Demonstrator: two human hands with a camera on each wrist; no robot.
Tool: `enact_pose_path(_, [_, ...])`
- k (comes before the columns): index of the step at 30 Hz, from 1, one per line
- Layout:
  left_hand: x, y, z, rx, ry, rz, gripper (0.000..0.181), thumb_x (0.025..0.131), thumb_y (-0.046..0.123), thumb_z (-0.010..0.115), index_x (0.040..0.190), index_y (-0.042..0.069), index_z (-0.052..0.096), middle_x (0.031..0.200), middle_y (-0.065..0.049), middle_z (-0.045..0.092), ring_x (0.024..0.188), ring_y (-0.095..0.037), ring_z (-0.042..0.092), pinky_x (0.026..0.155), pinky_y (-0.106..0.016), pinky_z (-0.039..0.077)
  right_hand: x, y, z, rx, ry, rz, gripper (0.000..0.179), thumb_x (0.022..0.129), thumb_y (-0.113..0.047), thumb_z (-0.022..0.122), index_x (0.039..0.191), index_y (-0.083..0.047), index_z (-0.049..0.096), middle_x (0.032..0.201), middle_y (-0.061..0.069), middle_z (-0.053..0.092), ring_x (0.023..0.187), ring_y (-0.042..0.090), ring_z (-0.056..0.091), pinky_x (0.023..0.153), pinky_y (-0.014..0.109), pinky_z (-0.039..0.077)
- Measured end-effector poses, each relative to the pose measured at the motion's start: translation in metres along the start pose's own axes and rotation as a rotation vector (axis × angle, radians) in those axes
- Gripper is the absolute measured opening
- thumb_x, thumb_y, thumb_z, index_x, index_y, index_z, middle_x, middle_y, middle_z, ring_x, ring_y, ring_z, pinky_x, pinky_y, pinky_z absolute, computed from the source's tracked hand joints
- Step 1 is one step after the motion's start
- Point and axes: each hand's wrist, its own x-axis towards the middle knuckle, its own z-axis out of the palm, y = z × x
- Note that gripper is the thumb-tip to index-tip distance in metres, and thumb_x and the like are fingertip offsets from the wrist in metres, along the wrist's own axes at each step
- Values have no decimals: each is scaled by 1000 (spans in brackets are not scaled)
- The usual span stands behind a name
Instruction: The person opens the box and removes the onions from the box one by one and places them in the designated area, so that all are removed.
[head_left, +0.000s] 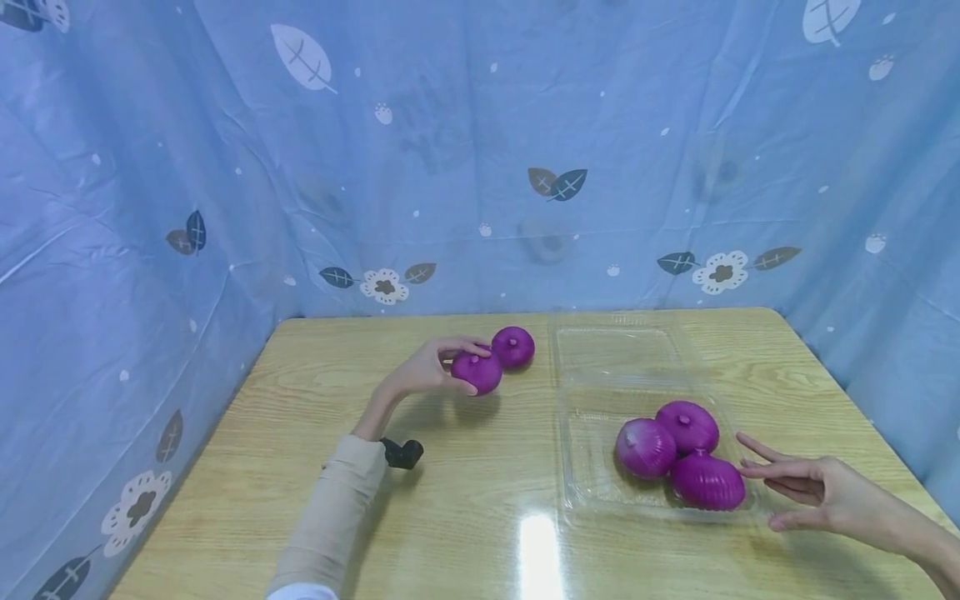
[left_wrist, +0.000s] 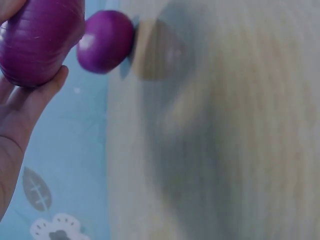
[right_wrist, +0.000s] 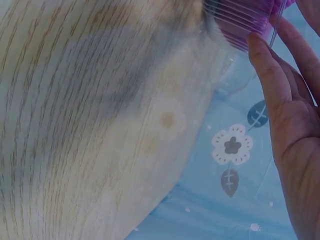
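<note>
A purple onion (head_left: 478, 373) is gripped between the thumb and fingers of my left hand (head_left: 426, 369), just above the table with its shadow beneath. Right behind it lies another purple onion (head_left: 513, 347), also visible in the left wrist view as a smaller onion (left_wrist: 106, 42). To the right stands a clear plastic container (head_left: 581, 492) with its lid (head_left: 615, 329) folded back. Three onions (head_left: 705, 481) sit together in its front half. My right hand (head_left: 832, 497) has its fingers stretched out at the container's right side; in the right wrist view a fingertip touches the clear wall.
The wooden table (head_left: 465, 517) carries everything. A blue patterned curtain (head_left: 480, 150) hangs along its back and both sides. At the left wrist a small black device (head_left: 403, 454) sticks out from the sleeve.
</note>
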Motion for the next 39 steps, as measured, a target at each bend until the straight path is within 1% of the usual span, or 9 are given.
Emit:
enact_pose_path(3, [6,1,-11,27,7,5,56,71,4,83,123,5,63,140,-9,49,118,-28,55,94,-36,51,-1,1,-1,16,-11,-15,52,80,23,58,130,13,49,155,-17,24,131,-2,36,94,18,47])
enact_pose_path(5, [10,1,-19,59,32,0,57,71,5,83,124,6,64,141,-10,49,119,-29,55,95,-37,51,-2,2,-1,37,-18,-18,53,80,24,57,131,13,48,155,-17,24,131,-1,36,94,19,47])
enact_pose_path(11, [21,-11,-33,135,121,-62,60,70,10,85,126,11,63,140,-7,52,124,-31,51,97,-39,49,-1,1,-1,65,-25,-18,53,80,25,56,131,14,47,155,-17,23,131,0,35,97,17,44])
enact_pose_path(17, [31,-26,-30,197,196,-107,62,70,12,85,127,12,62,141,-5,50,124,-28,51,99,-38,47,-1,0,-2,49,-22,-20,53,80,25,56,132,15,46,156,-16,23,132,-1,35,97,18,44])
enact_pose_path(19, [35,-32,-30,232,220,-125,62,70,16,86,127,15,62,141,-2,50,125,-26,50,100,-37,46,0,-1,-2,33,-21,-22,54,80,25,56,132,14,47,156,-16,23,132,-1,35,96,17,44])
enact_pose_path(23, [38,-40,-31,230,239,-142,63,70,15,86,128,14,62,143,-3,48,127,-26,48,102,-38,45,1,0,-1,16,-6,-20,54,79,25,57,131,14,47,156,-15,23,131,0,37,97,15,43])
enact_pose_path(29, [36,-59,-29,204,240,-168,65,68,10,86,128,10,61,143,-9,47,129,-29,46,105,-41,42,2,0,3,54,-15,24,52,82,24,55,132,14,46,155,-19,23,130,0,38,100,13,39])
enact_pose_path(34, [37,-60,-23,153,248,-158,64,68,3,84,127,5,58,144,-14,45,131,-34,42,105,-45,41,1,0,3,37,-10,29,52,82,23,56,132,14,46,155,-20,23,130,-1,37,100,12,38])
enact_pose_path(39, [39,-57,-20,144,258,-157,66,69,2,84,128,7,56,146,-14,42,130,-35,42,105,-47,40,-1,1,1,18,4,32,52,81,22,57,132,14,47,154,-20,24,130,-2,37,99,12,39])
